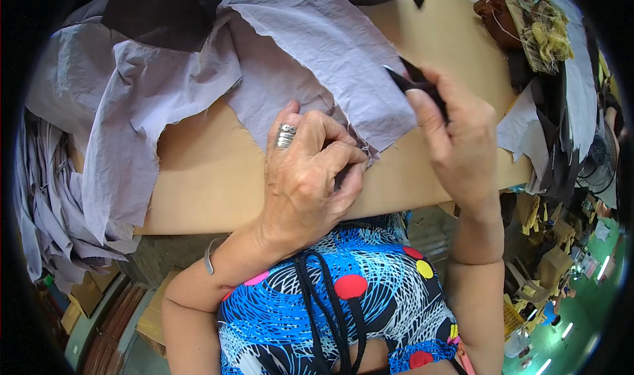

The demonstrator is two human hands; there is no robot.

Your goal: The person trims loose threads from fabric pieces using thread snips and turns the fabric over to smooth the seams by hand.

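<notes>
My left hand (pixel 305 170), with rings on one finger, is closed on the frayed lower corner of a pale lavender fabric piece (pixel 337 44). Thumb and fingers pinch the cloth edge, where loose threads show. In my right hand (pixel 459 134) is a pair of small black thread snips (pixel 429 89), held between thumb and fingers. Their blades point up and left, above the right edge of the fabric and apart from my left hand. Whether the blades touch the cloth I cannot tell.
More lavender cloth (pixel 125 117) and a dark fabric piece (pixel 165 11) lie across the tan table (pixel 198 183) on the left. Layered cloth hangs off the left edge. At upper right are a yellow thread-covered block (pixel 538 25) and more cloth; a fan (pixel 598 153) stands beyond.
</notes>
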